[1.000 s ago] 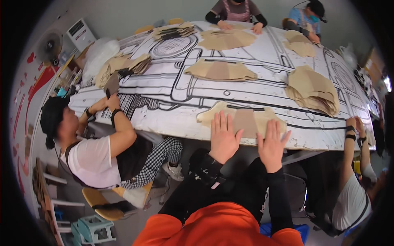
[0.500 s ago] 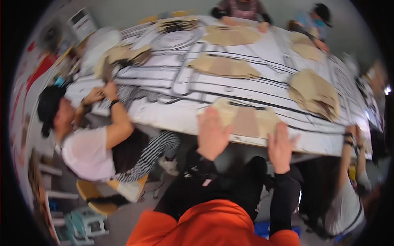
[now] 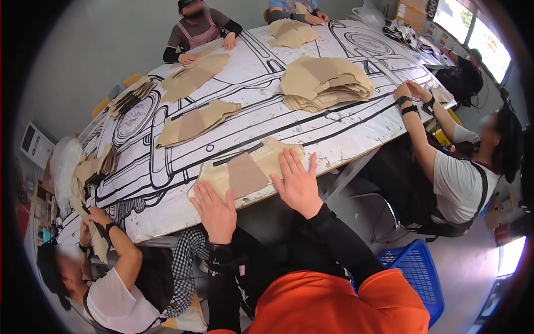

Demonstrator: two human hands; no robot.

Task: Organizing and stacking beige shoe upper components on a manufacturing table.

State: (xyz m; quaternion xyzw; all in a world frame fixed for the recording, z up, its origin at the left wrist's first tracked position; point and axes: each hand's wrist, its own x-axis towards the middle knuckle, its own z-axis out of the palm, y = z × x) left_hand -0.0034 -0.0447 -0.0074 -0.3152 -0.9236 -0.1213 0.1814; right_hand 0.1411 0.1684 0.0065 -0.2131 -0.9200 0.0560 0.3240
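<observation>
panel (image 3: 248, 172): tan ends, brown mid; lies flat on tabletop (image 3: 340, 146) at near edge, straight ahead of wearer (image 3: 334, 300); layer count can't be told.
dark strip (image 3: 238, 154): along panel's far side, L of ctr, untouched by either grip.
L grip (image 3: 217, 216): spread, palm down, thumb out; fingers rest on panel's L end, pinching nothing.
R grip (image 3: 298, 186): also spread & palm down; fingers on R end, thumb twd brown mid, nothing pinched.
why both ends: prob. so soft-looking panel lies flat & doesn't slide; brown mid is left uncovered btwn grips.
why near edge: prob. easy reach, arms needn't stretch.
small stack (image 3: 197, 122): similar pcs w/ dark strip, just beyond panel; prob. there to be handy yet out of the way.
big stack (image 3: 325, 78): similar pcs, edges fanned, farther off & to R; piled prob. to save room.
L co-worker (image 3: 119, 303): holds tan pc (image 3: 100, 245) up by tabletop edge.
R co-worker (image 3: 464, 183): hands close together over tabletop edge; whether anything's held, can't tell.
blue basket (image 3: 417, 278): on floor (image 3: 461, 264), R of wearer.
</observation>
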